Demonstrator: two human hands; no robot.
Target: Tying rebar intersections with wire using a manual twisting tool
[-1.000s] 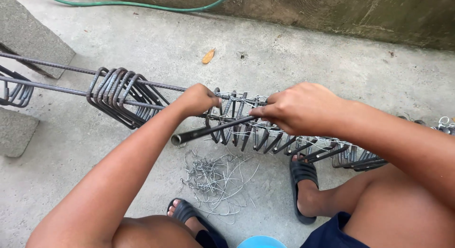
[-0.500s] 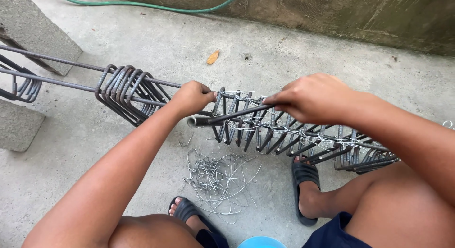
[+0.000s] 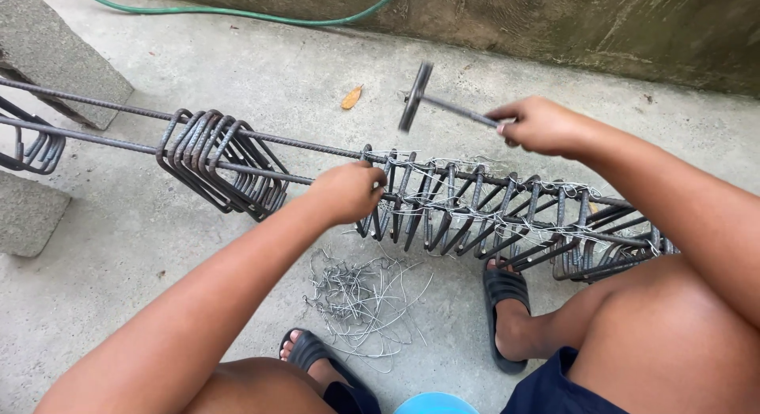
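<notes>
One grey concrete floor [image 3: 237, 66] carries everything in view. One long cage of dark ribbed steel rebar [image 3: 491, 216] runs across it from left edge to lower right: at least two long bars show on the left, with square stirrups slipped over them. Tied stirrups, too many and too overlapped to count exactly, stand spaced along the right half. One loose bunch of untied stirrups [image 3: 222, 165], about six or seven, hangs packed together left of centre. Two grey concrete blocks [image 3: 55, 58] sit at the left, one above the bars and one below. One green hose [image 3: 261, 15] lies along the wall at the top. Two black rubber sandals [image 3: 503, 299] on the person's feet, below the cage. One heap of thin grey tie wire offcuts [image 3: 360, 299] lies between the feet. One orange dry leaf [image 3: 352, 97].

Left hand [image 3: 348, 192]: clenched on the cage at the first tied stirrup. Right hand [image 3: 542, 125]: closed around the stem of one dark metal T-shaped twisting tool [image 3: 427, 104], held above the cage, clear of it.
</notes>
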